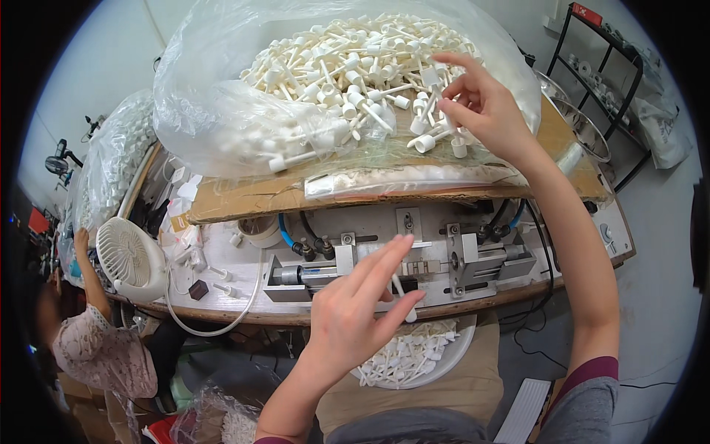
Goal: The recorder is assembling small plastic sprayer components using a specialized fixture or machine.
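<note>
My right hand (488, 111) is over the front right of a large heap of white plastic capped stems (370, 55) in a clear bag. Its thumb and middle finger close on one white capped stem (431, 77), while the index finger sticks out. My left hand (355, 314) is in front of the metal clamping fixture (418, 268), with thumb and index finger spread wide. Another white capped stem (411, 315) shows in that gap, partly behind the thumb, over a white bowl (466, 348) of similar pieces on my lap.
A cardboard sheet (244, 200) supports the bag above the bench. Two pneumatic cylinders with blue and black hoses flank the fixture. A white fan (132, 259) stands left, near another person (103, 340). Metal bowls (584, 129) and a black rack (614, 96) are at right.
</note>
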{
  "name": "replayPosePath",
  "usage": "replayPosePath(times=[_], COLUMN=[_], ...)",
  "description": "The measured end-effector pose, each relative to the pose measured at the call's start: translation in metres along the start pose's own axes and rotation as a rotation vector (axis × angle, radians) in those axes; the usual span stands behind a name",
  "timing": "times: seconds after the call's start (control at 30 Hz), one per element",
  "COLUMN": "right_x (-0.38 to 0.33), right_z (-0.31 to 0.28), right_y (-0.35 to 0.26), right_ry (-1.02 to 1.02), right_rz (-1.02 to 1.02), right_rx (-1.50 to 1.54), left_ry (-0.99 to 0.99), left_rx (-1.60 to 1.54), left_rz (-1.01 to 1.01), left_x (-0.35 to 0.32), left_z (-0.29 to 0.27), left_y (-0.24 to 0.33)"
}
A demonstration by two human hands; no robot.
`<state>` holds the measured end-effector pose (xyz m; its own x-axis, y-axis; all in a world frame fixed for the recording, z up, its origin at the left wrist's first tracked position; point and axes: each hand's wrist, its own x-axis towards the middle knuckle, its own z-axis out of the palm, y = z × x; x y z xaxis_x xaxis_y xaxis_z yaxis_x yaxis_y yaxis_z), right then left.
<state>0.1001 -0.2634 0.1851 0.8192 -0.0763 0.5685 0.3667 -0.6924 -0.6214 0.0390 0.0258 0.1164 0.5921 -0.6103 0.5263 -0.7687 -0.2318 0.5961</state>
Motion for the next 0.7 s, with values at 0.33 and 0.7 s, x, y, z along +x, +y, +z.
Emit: replayPosePath(times=[0.33, 0.7], right_x=[0.003, -0.11], right_z=[-0.018, 0.023], right_y=[-0.002, -0.057], right_ry=[0.082, 0.032], right_rz=[0.313, 0.545], right_rx=[0.465, 0.981], left_ry=[0.132, -0.015], left_rx=[-0.148, -0.495], left_rz=[0.035, -0.073], left_x=[0.013, 0.003], left_z=[0.001, -0.006], left_y=[-0.008, 0.009])
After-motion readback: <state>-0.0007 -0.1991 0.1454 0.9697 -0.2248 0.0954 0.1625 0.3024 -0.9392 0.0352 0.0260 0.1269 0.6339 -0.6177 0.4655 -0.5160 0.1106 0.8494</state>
